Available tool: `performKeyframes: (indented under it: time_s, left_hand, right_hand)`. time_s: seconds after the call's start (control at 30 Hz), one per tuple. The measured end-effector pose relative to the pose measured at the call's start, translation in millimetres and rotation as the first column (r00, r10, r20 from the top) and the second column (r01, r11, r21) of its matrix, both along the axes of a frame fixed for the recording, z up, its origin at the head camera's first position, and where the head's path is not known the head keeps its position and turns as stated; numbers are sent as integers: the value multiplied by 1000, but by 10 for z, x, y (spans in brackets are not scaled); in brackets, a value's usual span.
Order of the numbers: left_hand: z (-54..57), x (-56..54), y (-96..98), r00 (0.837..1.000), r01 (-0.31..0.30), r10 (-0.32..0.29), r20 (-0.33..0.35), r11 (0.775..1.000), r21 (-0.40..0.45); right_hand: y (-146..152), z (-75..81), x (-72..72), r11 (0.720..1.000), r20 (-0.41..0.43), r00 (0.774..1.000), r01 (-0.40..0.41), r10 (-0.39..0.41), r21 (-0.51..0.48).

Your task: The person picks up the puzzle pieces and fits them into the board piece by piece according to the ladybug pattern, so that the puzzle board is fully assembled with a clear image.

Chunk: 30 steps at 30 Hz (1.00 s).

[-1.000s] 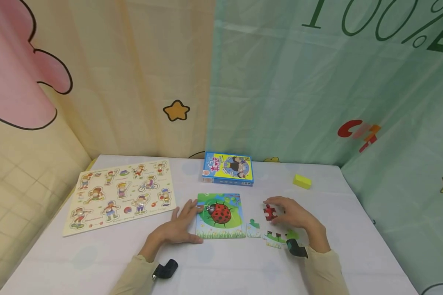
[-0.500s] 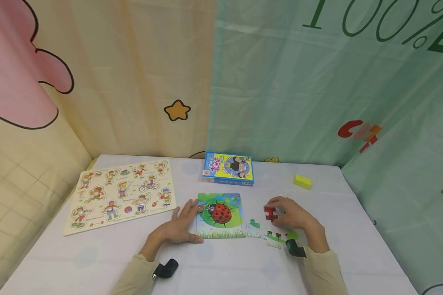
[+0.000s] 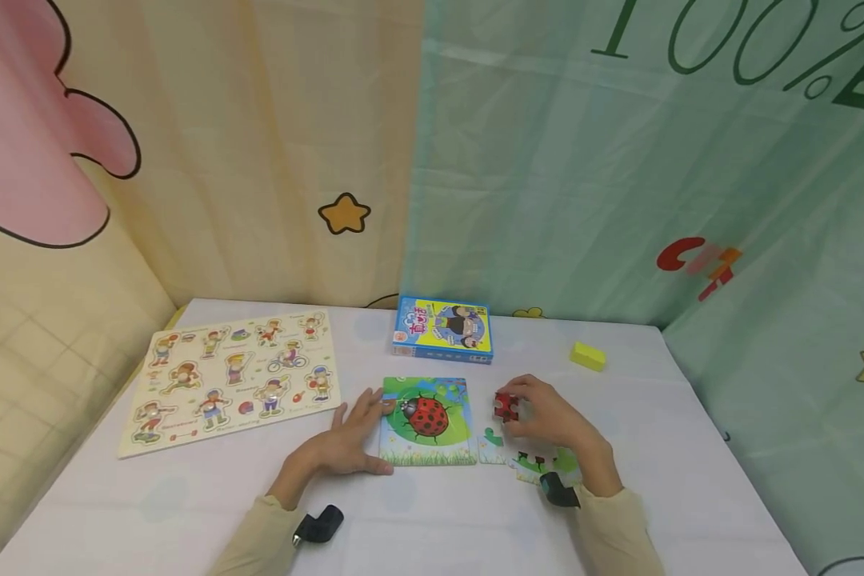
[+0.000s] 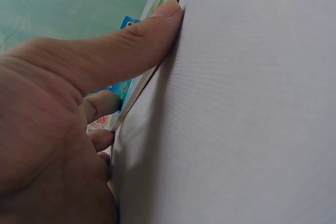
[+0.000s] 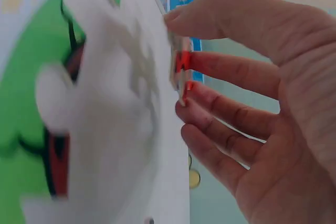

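Note:
A square ladybug picture board (image 3: 428,448) lies mid-table. My left hand (image 3: 340,448) rests at its left side with fingers spread, the thumb (image 4: 157,27) against the board's near left corner. My right hand (image 3: 553,412) pinches a red jigsaw piece (image 3: 506,406) between thumb and fingers; in the right wrist view the piece (image 5: 181,66) is seen nearly edge-on, above the table. Under that hand lie a blue-green jigsaw piece (image 3: 491,448) touching or close to the board's right edge, and joined green pieces with dark red parts (image 3: 533,464), partly hidden by the wrist camera.
A blue and yellow card box (image 3: 442,330) lies behind the board. On the left is a large wooden puzzle board (image 3: 230,384) with cartoon children. A yellow block (image 3: 588,356) sits at the back right. Printed curtains (image 3: 540,176) stand behind the table.
My right hand has moved left, carrying the red jigsaw piece closer to the ladybug board and over the blue-green piece. My left hand has kept its place at the board.

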<state>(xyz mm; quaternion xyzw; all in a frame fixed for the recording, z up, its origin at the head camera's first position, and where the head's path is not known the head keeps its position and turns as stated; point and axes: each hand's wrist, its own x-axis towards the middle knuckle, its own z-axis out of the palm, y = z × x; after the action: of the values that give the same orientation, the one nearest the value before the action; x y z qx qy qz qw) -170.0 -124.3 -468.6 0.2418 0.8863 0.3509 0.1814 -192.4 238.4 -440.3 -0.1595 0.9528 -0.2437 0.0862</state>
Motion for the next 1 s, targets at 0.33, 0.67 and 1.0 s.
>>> performKeyframes:
  time_s: [0.33,0.67,1.0]
  left_hand:
    - [8,14,-22,1000,12,-12,-6,1000,-1]
    - [4,-7,-3,1000,19,-19,-6,1000,-10]
    - [-12,-10,-6,1000,22,-22,3,999,-25]
  right_hand:
    - [-536,-2,9,976,-68,974,-217,217,8]
    - [-947,14,-63,957,-68,955,-289,290,30]
    - [-1120,-47,-63,941,-95,943,-304,320,150]
